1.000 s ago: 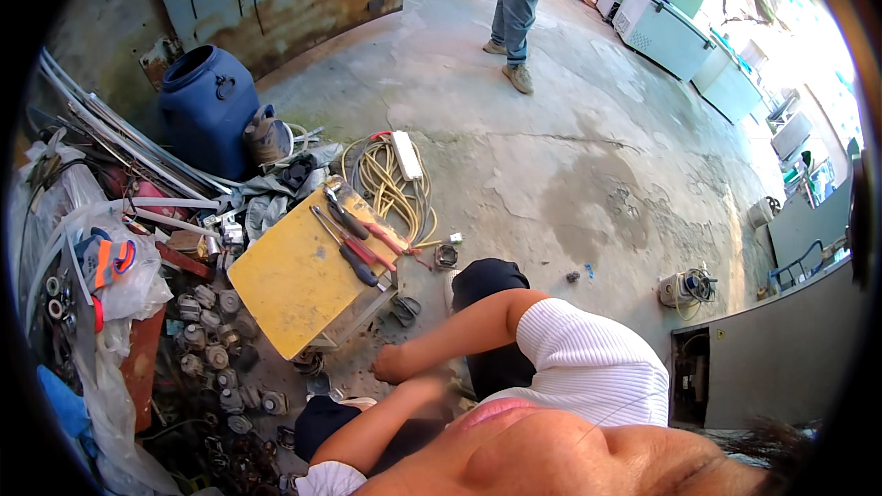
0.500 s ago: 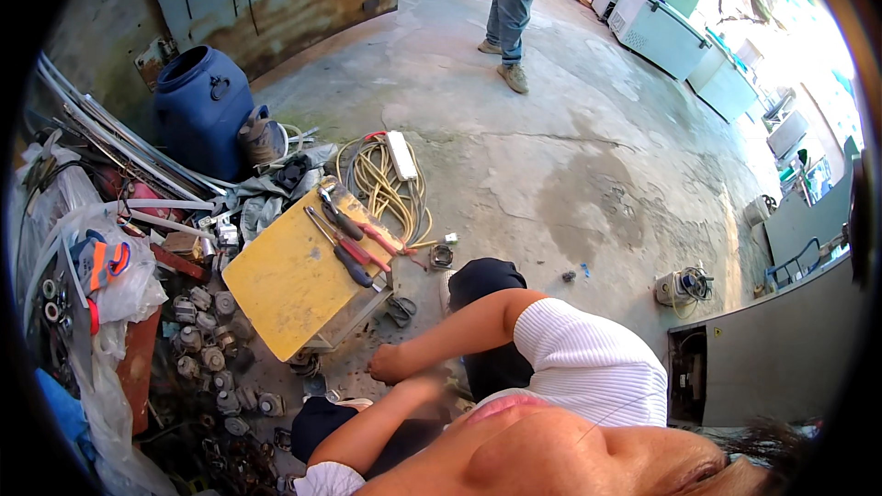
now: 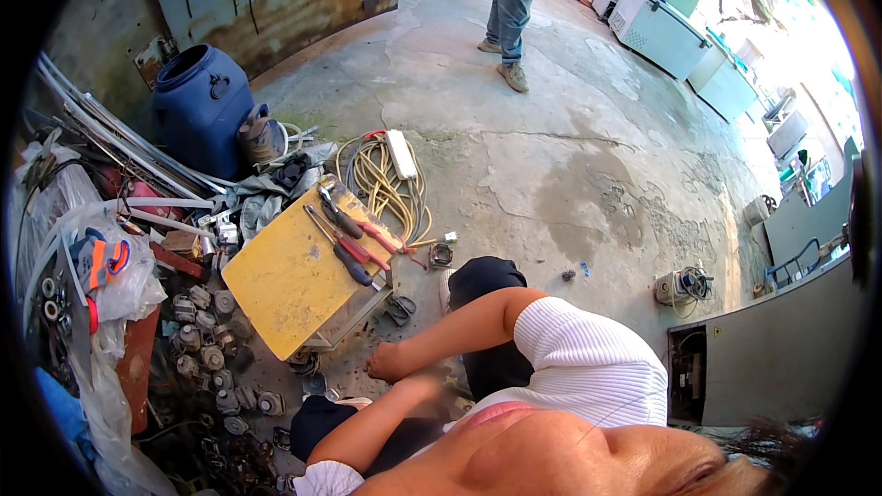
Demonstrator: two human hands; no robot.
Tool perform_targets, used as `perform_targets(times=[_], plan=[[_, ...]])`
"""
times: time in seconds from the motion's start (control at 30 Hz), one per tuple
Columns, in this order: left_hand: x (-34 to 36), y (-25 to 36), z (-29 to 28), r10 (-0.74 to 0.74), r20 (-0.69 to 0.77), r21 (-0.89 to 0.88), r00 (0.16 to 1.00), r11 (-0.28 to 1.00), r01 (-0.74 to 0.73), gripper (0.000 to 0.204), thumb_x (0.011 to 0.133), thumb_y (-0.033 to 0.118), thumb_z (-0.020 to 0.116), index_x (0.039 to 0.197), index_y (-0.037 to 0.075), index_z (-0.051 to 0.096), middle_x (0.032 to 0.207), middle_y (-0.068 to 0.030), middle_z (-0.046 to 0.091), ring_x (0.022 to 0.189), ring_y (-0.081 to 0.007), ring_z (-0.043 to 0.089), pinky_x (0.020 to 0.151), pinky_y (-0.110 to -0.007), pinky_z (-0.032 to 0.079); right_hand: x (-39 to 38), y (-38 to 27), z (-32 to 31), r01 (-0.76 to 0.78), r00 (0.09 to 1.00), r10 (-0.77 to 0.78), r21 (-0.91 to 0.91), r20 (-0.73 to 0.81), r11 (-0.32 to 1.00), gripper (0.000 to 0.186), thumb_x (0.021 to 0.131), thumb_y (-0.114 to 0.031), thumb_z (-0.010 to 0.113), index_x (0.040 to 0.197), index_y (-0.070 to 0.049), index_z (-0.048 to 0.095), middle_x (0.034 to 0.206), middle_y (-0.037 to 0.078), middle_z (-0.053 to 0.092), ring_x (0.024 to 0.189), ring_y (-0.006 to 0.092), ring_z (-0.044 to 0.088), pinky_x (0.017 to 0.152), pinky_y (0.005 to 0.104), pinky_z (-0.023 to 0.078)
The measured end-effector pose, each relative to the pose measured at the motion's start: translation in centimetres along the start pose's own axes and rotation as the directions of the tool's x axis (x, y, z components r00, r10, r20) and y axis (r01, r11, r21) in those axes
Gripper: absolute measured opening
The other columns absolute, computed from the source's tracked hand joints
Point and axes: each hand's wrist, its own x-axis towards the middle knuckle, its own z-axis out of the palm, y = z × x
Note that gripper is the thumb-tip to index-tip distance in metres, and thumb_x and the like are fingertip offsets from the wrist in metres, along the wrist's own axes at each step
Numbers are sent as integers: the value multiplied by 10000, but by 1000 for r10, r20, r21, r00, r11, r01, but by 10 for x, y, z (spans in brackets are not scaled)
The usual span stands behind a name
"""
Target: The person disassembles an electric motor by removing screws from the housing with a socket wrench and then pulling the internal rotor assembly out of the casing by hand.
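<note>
My right hand (image 3: 384,362) is low beside the yellow-topped stool (image 3: 276,289), its fingers curled downward; whatever it holds, if anything, is too small or hidden to make out. My left hand (image 3: 424,389) is below and to the right of it, smeared, with its fingers unclear. On the stool lie red-handled pliers (image 3: 377,241) and screwdrivers (image 3: 354,266). Small metal motor-like parts (image 3: 220,381) crowd the ground left of my hands, and a dark scissor-like object (image 3: 399,310) lies near the stool.
Blue barrel (image 3: 200,119), pipes, plastic bags and coiled yellow cable (image 3: 377,186) with a white power strip (image 3: 401,154) surround the stool's back and left. A person's legs (image 3: 510,23) stand beyond. Chest freezers (image 3: 655,32), a pump (image 3: 680,289) and a metal cabinet (image 3: 776,340) are at the right.
The whole view has shifted slightly. My right hand's fingers have shifted a little near the stool's base; otherwise my arms and the other person look nearly still.
</note>
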Motion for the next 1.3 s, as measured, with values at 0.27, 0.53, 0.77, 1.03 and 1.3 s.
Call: perform_targets(times=[0.27,0.53,0.77,1.03,1.3], plan=[[1,0,2,-2,-15,-7,1000,1000,2,884,693,423,782,1428,106,408,1407,-183,484,1271,-357,492,1047,-448,406,-1,0,2,-3,1000,3,-31,3,1000,263,823,-234,623,951,-29,728,987,174,710,967,326,681,803,432,555],[1,-1,2,-11,-31,-9,999,1000,11,873,700,415,775,1429,106,408,1409,-184,482,1272,-357,491,1047,-448,405,-1,-1,0,0,1000,1,-40,29,999,222,818,-154,607,950,-33,737,984,161,715,960,314,683,793,422,554],[1,0,2,-13,-33,-10,999,1000,13,864,706,409,770,1430,107,408,1411,-184,480,1273,-356,490,1048,-449,405,-3,-1,-5,-4,998,7,-37,64,999,220,803,-140,617,954,-38,741,987,171,713,963,322,683,799,424,554],[0,2,1,-11,-25,-16,1000,1000,10,853,713,401,763,1431,107,408,1413,-184,478,1274,-356,489,1048,-449,405,-4,-1,2,-7,996,10,33,-85,999,217,846,-169,573,972,-46,699,914,163,708,929,322,687,752,447,557],[-2,2,3,-5,-12,-23,1000,1000,4,842,720,394,756,1431,107,408,1415,-184,476,1276,-355,489,1049,-449,404,4,3,11,44,998,-45,-27,-50,999,218,855,-177,551,961,-47,691,938,151,705,911,323,685,745,448,558]])
